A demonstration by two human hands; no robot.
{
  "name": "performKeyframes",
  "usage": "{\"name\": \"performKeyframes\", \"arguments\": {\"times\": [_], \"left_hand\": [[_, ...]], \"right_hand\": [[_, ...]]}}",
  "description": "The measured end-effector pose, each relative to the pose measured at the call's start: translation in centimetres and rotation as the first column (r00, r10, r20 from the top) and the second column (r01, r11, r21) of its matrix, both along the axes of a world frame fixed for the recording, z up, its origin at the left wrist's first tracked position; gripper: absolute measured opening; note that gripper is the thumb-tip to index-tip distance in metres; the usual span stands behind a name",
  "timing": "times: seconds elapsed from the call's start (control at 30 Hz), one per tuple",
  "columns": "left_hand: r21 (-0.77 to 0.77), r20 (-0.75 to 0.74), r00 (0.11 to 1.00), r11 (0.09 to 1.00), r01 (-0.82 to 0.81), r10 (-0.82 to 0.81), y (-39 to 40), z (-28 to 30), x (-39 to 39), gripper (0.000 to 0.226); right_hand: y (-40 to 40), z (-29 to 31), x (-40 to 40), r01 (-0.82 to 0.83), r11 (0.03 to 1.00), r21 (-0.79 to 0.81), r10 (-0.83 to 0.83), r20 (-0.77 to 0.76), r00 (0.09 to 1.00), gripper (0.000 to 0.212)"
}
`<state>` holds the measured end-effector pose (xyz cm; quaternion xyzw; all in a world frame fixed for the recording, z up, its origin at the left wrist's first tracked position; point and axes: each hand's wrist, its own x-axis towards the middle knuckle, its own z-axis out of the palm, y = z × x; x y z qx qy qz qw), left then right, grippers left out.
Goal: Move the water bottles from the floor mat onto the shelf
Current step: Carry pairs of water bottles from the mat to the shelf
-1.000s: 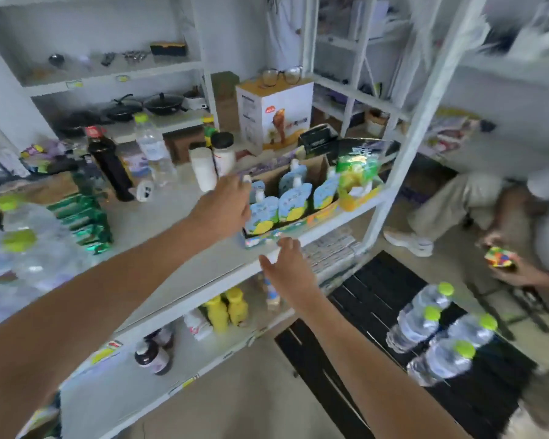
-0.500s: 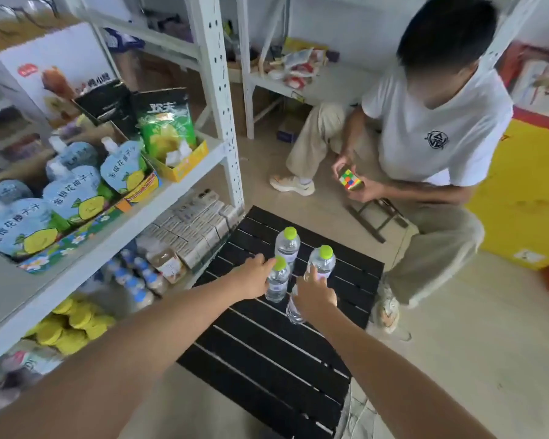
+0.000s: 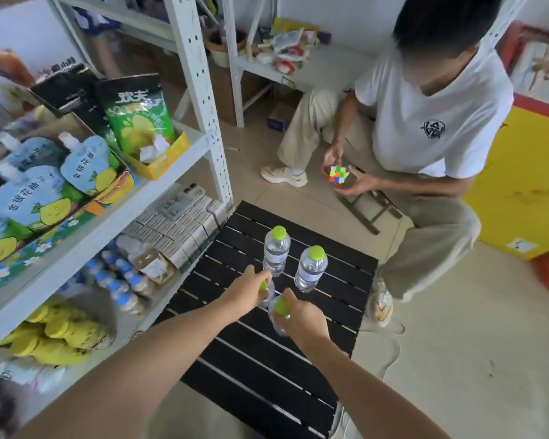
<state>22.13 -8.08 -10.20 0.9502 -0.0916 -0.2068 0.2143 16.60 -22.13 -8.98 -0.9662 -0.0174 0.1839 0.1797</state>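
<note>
Several clear water bottles with green caps are on the black slatted floor mat [image 3: 260,359]. Two stand free at the far side: one bottle [image 3: 276,251] at the back and another bottle [image 3: 311,269] to its right. My left hand [image 3: 251,291] is closed around the top of a third bottle, with only a bit of its green cap [image 3: 263,286] showing. My right hand [image 3: 301,318] grips a fourth bottle [image 3: 279,308] just below its cap. The white metal shelf [image 3: 86,239] stands to the left of the mat.
The shelf carries blue drink pouches [image 3: 29,198], a green snack bag [image 3: 137,115], small boxes [image 3: 178,223] and yellow bottles [image 3: 51,334] lower down. A person in a white shirt [image 3: 425,128] sits beyond the mat holding a coloured cube [image 3: 339,174]. A yellow box [image 3: 520,185] is at the right.
My view and both hands came down from the shelf to the mat. Both hands have closed on the two near bottles, and the right one has risen slightly.
</note>
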Motion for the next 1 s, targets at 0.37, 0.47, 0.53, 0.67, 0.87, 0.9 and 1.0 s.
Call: {"name": "performKeyframes", "arguments": {"times": [0.37, 0.47, 0.53, 0.67, 0.87, 0.9, 1.0], "left_hand": [[-0.472, 0.347, 0.769, 0.808, -0.352, 0.537, 16.2, 17.0, -7.8, 0.020], [-0.437, 0.497, 0.657, 0.818, -0.374, 0.567, 22.2, 23.6, -9.9, 0.016], [-0.415, 0.577, 0.587, 0.823, -0.387, 0.568, 26.4, 27.2, -11.7, 0.015], [-0.328, 0.654, 0.515, 0.821, -0.468, 0.554, 35.2, 32.0, -14.9, 0.015], [-0.188, 0.604, 0.555, 0.779, -0.599, 0.572, 46.6, 34.2, -18.0, 0.017], [-0.163, 0.581, 0.561, 0.760, -0.629, 0.589, 48.1, 33.9, -18.3, 0.018], [-0.128, 0.522, 0.567, 0.715, -0.687, 0.638, 51.8, 32.6, -19.1, 0.019]], "right_hand": [[12.2, 18.2, -1.0, -0.311, 0.881, 0.357, 0.023, 0.625, 0.781, 0.032], [18.6, 23.9, -1.7, -0.385, 0.844, 0.374, 0.091, 0.607, 0.790, 0.034], [23.0, 27.0, -2.5, -0.480, 0.789, 0.382, 0.157, 0.631, 0.760, 0.033], [32.3, 30.8, -4.5, -0.614, 0.658, 0.436, 0.213, 0.674, 0.707, 0.031], [45.6, 30.9, -8.0, -0.671, 0.551, 0.497, 0.290, 0.640, 0.712, 0.032], [47.4, 30.4, -8.7, -0.678, 0.530, 0.509, 0.316, 0.623, 0.715, 0.033], [51.8, 28.3, -10.8, -0.678, 0.530, 0.510, 0.432, 0.525, 0.733, 0.036]]}}
